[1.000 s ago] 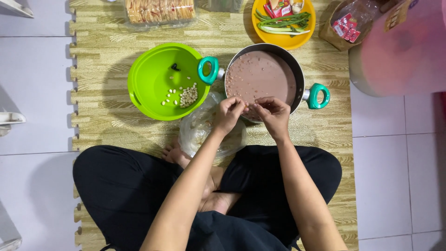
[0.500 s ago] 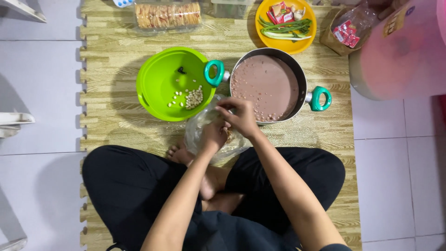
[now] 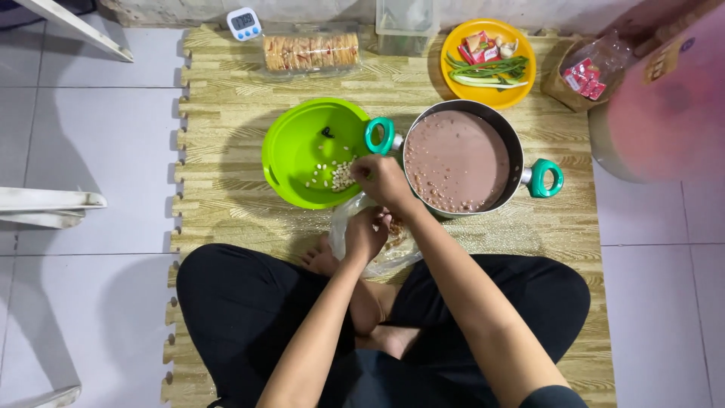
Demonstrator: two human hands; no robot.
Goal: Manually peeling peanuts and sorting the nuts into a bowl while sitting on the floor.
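Observation:
I sit cross-legged on a wood-patterned foam mat (image 3: 219, 113). My left hand (image 3: 368, 233) is closed on a crumpled clear plastic bag (image 3: 340, 227) lying in front of my legs. My right hand (image 3: 381, 177) hovers with pinched fingers over the right rim of a green bowl (image 3: 279, 151), just beside a small heap of pale kernels (image 3: 340, 177) inside it. What the fingers pinch is too small to see. Right of the bowl stands a metal pot (image 3: 515, 143) with teal handles, full of brownish liquid with beans (image 3: 453, 159).
Along the mat's far edge lie a small white timer (image 3: 245, 23), a pack of crackers (image 3: 310, 51), a clear box (image 3: 406, 19) and a yellow plate (image 3: 453, 89) of greens and packets. A bag of red packets (image 3: 589, 72) and a large pink container (image 3: 664, 113) stand right.
My right hand has moved left from the pot's near rim to the green bowl's edge. My left hand dropped onto the plastic bag and stays there.

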